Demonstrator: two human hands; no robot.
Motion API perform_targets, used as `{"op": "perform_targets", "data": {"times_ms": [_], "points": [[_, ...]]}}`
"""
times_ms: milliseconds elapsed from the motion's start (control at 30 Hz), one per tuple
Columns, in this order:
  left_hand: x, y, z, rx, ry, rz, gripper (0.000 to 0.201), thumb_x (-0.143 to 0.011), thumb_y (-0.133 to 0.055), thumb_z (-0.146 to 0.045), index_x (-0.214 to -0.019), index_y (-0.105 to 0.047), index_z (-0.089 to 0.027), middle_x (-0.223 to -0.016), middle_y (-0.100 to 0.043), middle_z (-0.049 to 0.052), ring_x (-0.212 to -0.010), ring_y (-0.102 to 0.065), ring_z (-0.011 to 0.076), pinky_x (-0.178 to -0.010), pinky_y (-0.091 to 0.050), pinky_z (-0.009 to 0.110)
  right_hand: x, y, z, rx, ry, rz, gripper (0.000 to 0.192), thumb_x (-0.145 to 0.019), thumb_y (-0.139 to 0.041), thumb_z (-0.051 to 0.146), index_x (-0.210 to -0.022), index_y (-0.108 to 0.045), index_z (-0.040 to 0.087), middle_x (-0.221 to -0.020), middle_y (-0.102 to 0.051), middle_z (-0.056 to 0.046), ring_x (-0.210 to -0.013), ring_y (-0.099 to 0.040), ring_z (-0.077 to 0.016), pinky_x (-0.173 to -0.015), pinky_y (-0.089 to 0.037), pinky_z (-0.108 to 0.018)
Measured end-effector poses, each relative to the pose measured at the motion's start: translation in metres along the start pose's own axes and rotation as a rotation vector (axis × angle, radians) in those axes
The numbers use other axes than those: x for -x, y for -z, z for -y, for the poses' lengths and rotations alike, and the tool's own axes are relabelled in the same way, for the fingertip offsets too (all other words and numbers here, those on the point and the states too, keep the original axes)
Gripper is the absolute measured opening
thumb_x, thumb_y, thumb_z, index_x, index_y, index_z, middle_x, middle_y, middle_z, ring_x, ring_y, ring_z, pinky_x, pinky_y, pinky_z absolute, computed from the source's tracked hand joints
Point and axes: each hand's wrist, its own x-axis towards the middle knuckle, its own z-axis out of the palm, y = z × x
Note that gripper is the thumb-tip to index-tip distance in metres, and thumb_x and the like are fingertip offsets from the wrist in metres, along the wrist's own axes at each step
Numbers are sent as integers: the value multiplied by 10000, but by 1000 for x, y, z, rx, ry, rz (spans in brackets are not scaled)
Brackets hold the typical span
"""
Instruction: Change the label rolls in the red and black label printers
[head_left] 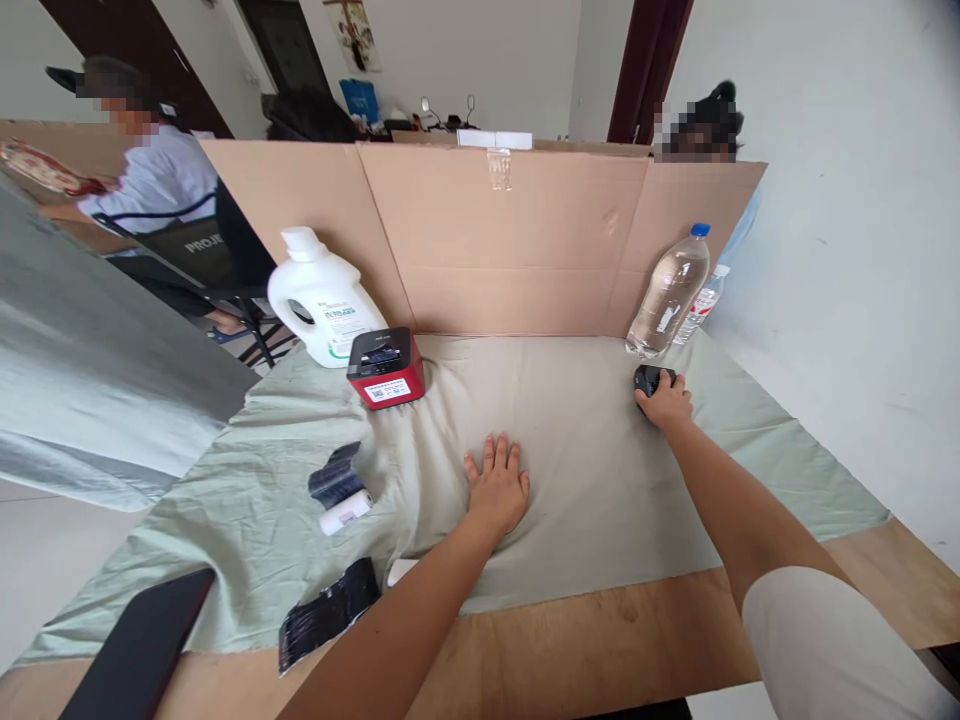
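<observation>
Right hand: right hand [666, 402] reaches out to the far right of the cloth [585, 440], fingers curled over a small black object [648, 379]. Grip looks closed around its near end; only the far end shows past the knuckles.
Left hand: left hand [496, 487] lies palm down near the middle of the cloth, fingers spread flat and pointing away from the person. It holds nothing.
Black object, place: on the cloth, just in front of the clear bottle [669, 291], near the right wing of the cardboard screen [517, 240].
Black object, axis: too much is covered to tell its long axis with confidence. The visible end points up and left, away from the wrist.
Other items: red printer [385, 369] and white jug [321, 296] stand at far left. A white roll [346, 512] and black wrappers [328, 610] lie on the rumpled left part of the cloth; a dark flat slab [139, 645] sits at the near left edge.
Risk 1 (judgement): the bottle leans against the cardboard close behind the knuckles; a backward lift of the hand could knock it over.
Risk 2 (judgement): the cloth is loose and wrinkled. Dragging either hand could bunch it and shift the roll or wrappers.
Risk 3 (judgement): the hold covers only part of the object, so it could slip if lifted quickly.
</observation>
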Motion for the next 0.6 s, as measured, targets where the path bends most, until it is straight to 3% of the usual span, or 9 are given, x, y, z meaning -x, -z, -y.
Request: {"op": "perform_targets", "data": {"times_ms": [100, 167, 267, 333, 400, 467, 533, 600], "points": [[0, 3, 0, 80, 18, 30, 600, -915, -346, -335, -1482, -353, -140, -1604, -164, 139, -1489, -51, 352, -1123, 29, 666, 7, -2, 4, 68, 7, 3, 783, -871, -453, 537, -1503, -236, 128, -1580, -127, -236, -1402, -241, -453, -1080, -252, -603], [-5, 12, 5, 194, 3, 116, 626, -860, -484, -357, -1448, -411, -156, -1597, -187, 152, -1483, -66, 378, -1122, 11, 668, 12, -1, 19, 147, 67, -62, 787, -885, -461, 509, -1500, -231, 74, -1582, -108, -258, -1447, -104, -457, -1111, -148, -633], [-24, 44, 33, 503, -36, 221, 578, -757, -644, -336, -1314, -563, -204, -1516, -389, 156, -1416, -307, 374, -1149, -178, 563, 25, -3, 65, 132, 311, -105, 744, -889, -488, 428, -1480, -265, 36, -1584, -133, -252, -1473, -53, -413, -1144, -101, -607], [-41, 75, 65, 710, 62, 92, 433, -766, -647, -320, -1187, -638, -220, -1389, -538, 139, -1289, -482, 328, -1117, -302, 458, 41, -10, 109, -29, 476, 20, 719, -855, -546, 386, -1455, -331, 53, -1581, -177, -237, -1475, -109, -393, -1162, -114, -582], [-60, 107, 106, 800, 262, -228, 330, -780, -636, -299, -1096, -658, -205, -1286, -595, 131, -1234, -512, 315, -1097, -332, 424, 64, -21, 160, -284, 577, 222, 733, -792, -630, 372, -1433, -390, 112, -1580, -216, -202, -1474, -147, -378, -1179, -115, -568], [-75, 134, 149, 802, 416, -541, 330, -824, -588, -282, -1137, -618, -183, -1326, -547, 133, -1325, -412, 299, -1139, -263, 403, 89, -37, 211, -500, 655, 406, 745, -739, -686, 364, -1415, -428, 184, -1574, -270, -146, -1475, -180, -340, -1198, -133, -534], [-85, 151, 188, 887, 586, -657, 386, -867, -546, -290, -1233, -551, -167, -1419, -458, 141, -1391, -319, 281, -1160, -217, 397, 112, -56, 259, -577, 700, 489, 748, -721, -704, 353, -1408, -441, 221, -1555, -329, -105, -1457, -266, -291, -1205, -192, -463], [-91, 157, 216, 976, 680, -640, 421, -900, -512, -315, -1292, -504, -163, -1462, -417, 148, -1394, -323, 283, -1145, -254, 418, 130, -74, 299, -648, 706, 558, 779, -725, -701, 368, -1431, -408, 222, -1544, -353, -100, -1437, -316, -287, -1189, -247, -457]]}}
